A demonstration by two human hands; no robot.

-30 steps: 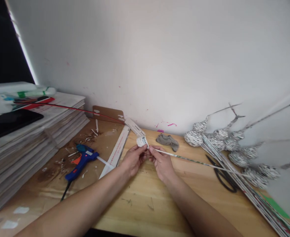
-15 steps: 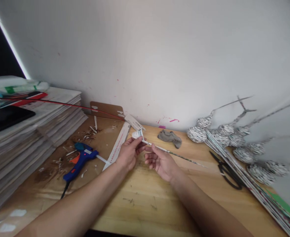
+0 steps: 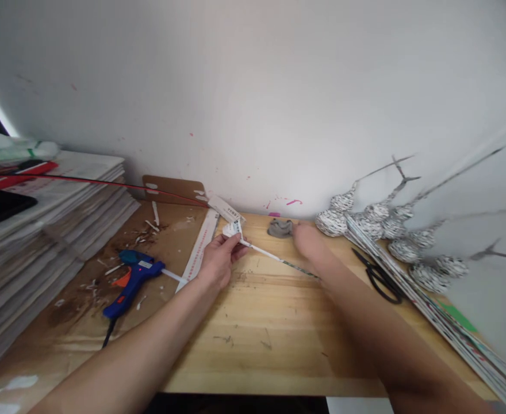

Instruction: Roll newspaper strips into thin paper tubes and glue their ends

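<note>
Pale wooden tabletop (image 3: 253, 351) spreads to its near edge at six o'clock. The left hand (image 3: 219, 256) pinches a slim white paper tube (image 3: 267, 252), greenish-patterned farther along, slanting toward four o'clock; the right hand (image 3: 307, 240) meets crumpled grey cloth (image 3: 280, 228), grip unclear.

Soft light falls on the wall (image 3: 253, 98), dimmer leftward
</note>
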